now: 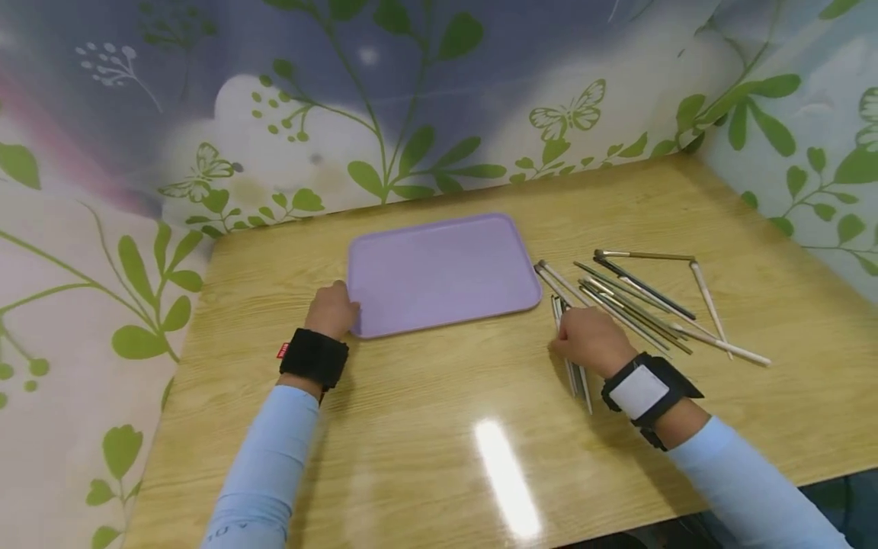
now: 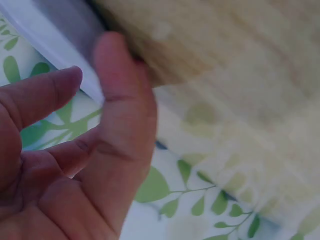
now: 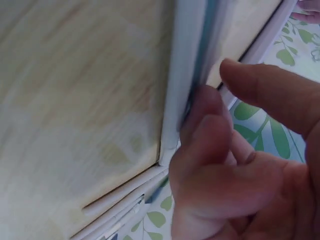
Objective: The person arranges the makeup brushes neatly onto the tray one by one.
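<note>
A lilac tray [image 1: 442,274] lies flat on the table. At its near left corner my left hand [image 1: 331,311] holds the rim; in the left wrist view, the thumb [image 2: 55,90] and a bent finger [image 2: 120,105] are by the tray edge. My right hand [image 1: 593,339], fingers curled, grips a few thin makeup brushes [image 1: 575,380] right of the tray. These brushes [image 3: 182,65] run past the fingertips in the right wrist view, and the hand partly hides them. Several more makeup brushes [image 1: 638,309] lie in a loose, crossing pile beyond the hand.
The wooden table [image 1: 411,427] meets a wall [image 1: 439,99] printed with leaves and butterflies at the back. Another printed wall [image 1: 823,137] borders the right side. A white brush [image 1: 713,309] and a brown one [image 1: 658,255] lie at the pile's outer edge.
</note>
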